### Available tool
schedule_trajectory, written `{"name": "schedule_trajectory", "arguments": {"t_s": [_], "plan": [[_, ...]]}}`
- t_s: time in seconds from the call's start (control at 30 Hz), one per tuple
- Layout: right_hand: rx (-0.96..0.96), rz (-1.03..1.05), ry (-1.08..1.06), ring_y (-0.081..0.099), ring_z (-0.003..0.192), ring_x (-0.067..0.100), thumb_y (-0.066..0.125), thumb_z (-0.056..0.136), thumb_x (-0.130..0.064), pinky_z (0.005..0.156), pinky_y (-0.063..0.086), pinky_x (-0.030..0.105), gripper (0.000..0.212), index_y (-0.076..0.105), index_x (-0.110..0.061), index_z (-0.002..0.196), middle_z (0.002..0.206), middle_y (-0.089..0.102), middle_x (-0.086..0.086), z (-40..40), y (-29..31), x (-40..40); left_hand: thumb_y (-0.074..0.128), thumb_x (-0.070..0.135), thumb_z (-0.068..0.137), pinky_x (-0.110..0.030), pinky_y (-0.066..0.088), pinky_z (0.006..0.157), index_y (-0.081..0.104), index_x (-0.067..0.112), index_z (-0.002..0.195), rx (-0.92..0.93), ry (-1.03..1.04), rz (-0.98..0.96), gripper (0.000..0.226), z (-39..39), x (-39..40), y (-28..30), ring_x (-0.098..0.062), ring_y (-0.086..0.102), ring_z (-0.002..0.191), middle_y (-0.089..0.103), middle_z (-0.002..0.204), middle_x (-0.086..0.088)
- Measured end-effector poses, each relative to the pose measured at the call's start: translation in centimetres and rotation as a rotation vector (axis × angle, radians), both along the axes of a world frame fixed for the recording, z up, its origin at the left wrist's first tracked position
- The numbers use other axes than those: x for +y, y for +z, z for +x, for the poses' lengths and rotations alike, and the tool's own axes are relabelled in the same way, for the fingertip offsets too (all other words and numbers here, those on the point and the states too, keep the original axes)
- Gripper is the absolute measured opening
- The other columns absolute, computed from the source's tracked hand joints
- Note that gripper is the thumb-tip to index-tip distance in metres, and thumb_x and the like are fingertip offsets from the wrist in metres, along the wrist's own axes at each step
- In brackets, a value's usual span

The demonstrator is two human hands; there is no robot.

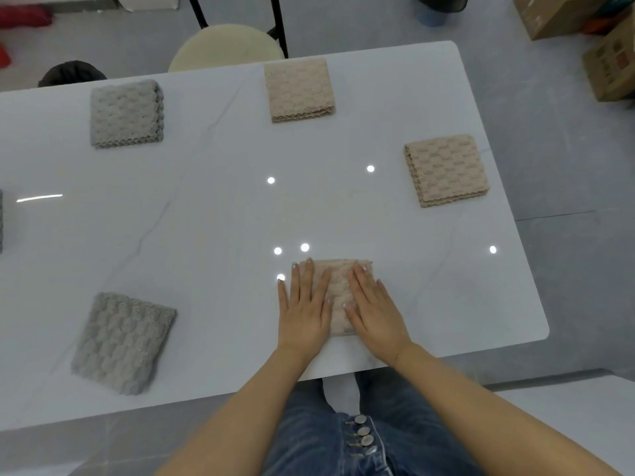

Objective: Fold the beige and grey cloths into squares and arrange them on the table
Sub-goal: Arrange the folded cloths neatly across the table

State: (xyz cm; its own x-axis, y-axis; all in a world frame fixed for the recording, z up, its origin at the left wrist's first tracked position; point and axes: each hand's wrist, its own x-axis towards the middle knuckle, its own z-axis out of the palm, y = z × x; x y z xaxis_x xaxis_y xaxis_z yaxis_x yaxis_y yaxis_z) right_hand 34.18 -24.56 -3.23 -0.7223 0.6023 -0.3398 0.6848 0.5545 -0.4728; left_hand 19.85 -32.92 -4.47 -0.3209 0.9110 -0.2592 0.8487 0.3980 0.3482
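Observation:
A folded beige cloth (338,286) lies near the front edge of the white table (213,214). My left hand (304,304) and my right hand (372,305) rest flat on it, side by side, fingers spread and pointing away from me, covering most of it. Two other beige squares sit folded: one at the far edge (299,90) and one at the right (446,170). A grey folded square (126,113) lies at the far left and another grey one (123,341), slightly turned, at the near left. A sliver of grey cloth (1,221) shows at the left frame edge.
A round cream stool (225,46) stands behind the table's far edge. Cardboard boxes (584,29) stand on the floor at the upper right. The table's right edge runs close to the right beige square. My legs in jeans are below the front edge.

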Motion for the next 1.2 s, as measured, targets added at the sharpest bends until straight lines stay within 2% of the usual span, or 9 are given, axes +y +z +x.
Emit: {"name": "schedule_trajectory", "arguments": {"t_s": [0.1,0.2,0.43,0.57,0.83,0.93,1.2], "plan": [[-0.031,0.025,0.082,-0.011,0.144,0.005,0.011,0.096,-0.043,0.118,-0.007,0.027,0.059,-0.009,-0.020,0.147,0.155,-0.015,-0.008,0.3,-0.7,0.9,0.008,0.044,0.097,-0.043,-0.020,0.114,-0.003,0.028,0.150,-0.076,0.066,-0.073,0.056,0.8,-0.8,-0.4,-0.024,-0.020,0.144,-0.015,0.158,-0.001],[-0.037,0.043,0.139,-0.007,0.145,0.007,0.016,0.098,-0.041,0.117,-0.006,0.025,0.058,-0.005,-0.020,0.148,0.156,-0.011,-0.007,0.8,-0.9,2.0,0.001,0.044,0.094,-0.039,-0.024,0.112,-0.012,0.029,0.146,-0.120,0.129,-0.076,0.056,1.7,-0.4,0.0,-0.018,-0.024,0.143,-0.024,0.154,0.001],[-0.058,0.004,0.103,-0.013,0.143,0.005,0.012,0.096,-0.042,0.119,-0.004,0.029,0.058,-0.010,-0.021,0.146,0.154,-0.016,-0.008,0.1,0.0,1.5,-0.001,0.044,0.091,-0.038,-0.015,0.116,-0.007,0.028,0.147,-0.140,0.124,-0.055,0.058,1.0,-0.2,1.2,-0.017,-0.009,0.147,-0.015,0.157,0.001],[-0.089,0.028,0.056,-0.016,0.142,0.004,0.004,0.091,-0.046,0.118,-0.008,0.030,0.063,-0.011,-0.020,0.147,0.153,-0.019,-0.008,-0.4,1.9,1.1,-0.001,0.044,0.089,-0.041,-0.016,0.114,0.002,0.026,0.151,-0.087,0.114,-0.051,0.064,-0.3,0.0,2.5,-0.019,-0.010,0.146,-0.014,0.158,0.000],[-0.121,0.148,-0.084,-0.015,0.143,0.009,-0.001,0.088,-0.049,0.117,-0.010,0.032,0.066,-0.016,-0.019,0.145,0.153,-0.021,-0.005,-1.1,5.6,-1.5,0.000,0.047,0.090,-0.042,-0.015,0.114,-0.013,0.028,0.147,0.022,0.061,-0.015,0.061,-3.9,-2.5,5.1,-0.018,-0.013,0.146,-0.017,0.157,-0.002],[-0.101,0.144,-0.102,-0.014,0.144,0.009,0.006,0.092,-0.047,0.118,-0.009,0.033,0.066,-0.013,-0.018,0.148,0.153,-0.021,-0.005,-2.2,6.0,-2.7,0.001,0.048,0.093,-0.043,-0.015,0.115,-0.014,0.032,0.147,0.022,0.074,-0.009,0.058,-5.0,-4.0,5.7,-0.016,-0.016,0.145,-0.019,0.158,0.000],[0.061,0.040,0.039,-0.014,0.143,0.007,0.009,0.094,-0.054,0.117,-0.009,0.032,0.064,-0.015,-0.024,0.145,0.155,-0.017,-0.007,-7.4,6.8,-6.9,0.009,0.046,0.096,-0.047,-0.005,0.116,0.001,0.026,0.151,0.124,0.258,-0.032,0.059,-7.3,-10.1,7.1,-0.021,0.001,0.147,-0.001,0.160,-0.006]]}}
